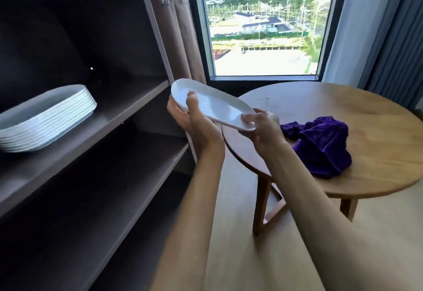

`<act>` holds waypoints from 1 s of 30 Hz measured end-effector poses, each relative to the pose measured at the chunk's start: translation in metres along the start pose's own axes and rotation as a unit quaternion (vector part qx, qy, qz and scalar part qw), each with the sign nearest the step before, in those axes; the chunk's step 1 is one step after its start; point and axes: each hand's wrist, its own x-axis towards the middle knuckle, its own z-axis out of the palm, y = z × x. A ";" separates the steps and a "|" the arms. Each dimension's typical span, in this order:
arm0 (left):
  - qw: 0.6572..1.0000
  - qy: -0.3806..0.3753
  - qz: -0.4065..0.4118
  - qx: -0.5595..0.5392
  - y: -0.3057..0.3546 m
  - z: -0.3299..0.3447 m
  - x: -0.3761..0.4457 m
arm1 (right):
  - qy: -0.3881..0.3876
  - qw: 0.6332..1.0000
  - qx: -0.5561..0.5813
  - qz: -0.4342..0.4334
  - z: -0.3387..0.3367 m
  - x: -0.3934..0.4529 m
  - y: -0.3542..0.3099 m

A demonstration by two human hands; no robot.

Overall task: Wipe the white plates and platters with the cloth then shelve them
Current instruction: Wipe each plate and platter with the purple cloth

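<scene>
A white oval platter [215, 105] is held in the air between the shelf unit and the round table, tilted down to the right. My left hand [194, 121] grips its left rim, thumb on top and fingers underneath. My right hand [263, 128] pinches its right end. A stack of several white platters [45, 119] sits on the upper shelf [128, 107] at the left. The purple cloth [320, 146] lies crumpled on the wooden table [377, 135], touched by neither hand.
The dark shelf unit fills the left side, with lower shelves [103, 190] below the stack. A brown curtain [180, 39] hangs beside the window [263, 27]. Grey-blue curtains [393, 39] hang at the right. Wooden floor [251, 256] lies below.
</scene>
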 end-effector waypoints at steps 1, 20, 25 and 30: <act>1.000 -0.002 0.006 0.019 0.001 -0.008 0.007 | 0.021 1.000 0.015 -0.004 0.007 0.007 0.001; 0.868 -0.027 0.166 0.468 0.157 -0.137 0.147 | -0.166 0.985 -0.036 -0.038 0.282 0.038 0.013; 0.833 0.127 0.199 0.501 0.171 -0.148 0.146 | -0.278 0.957 -0.079 -0.036 0.329 0.015 0.037; 0.766 0.202 0.193 0.579 0.176 -0.154 0.152 | -0.320 0.937 -0.141 -0.005 0.349 0.009 0.056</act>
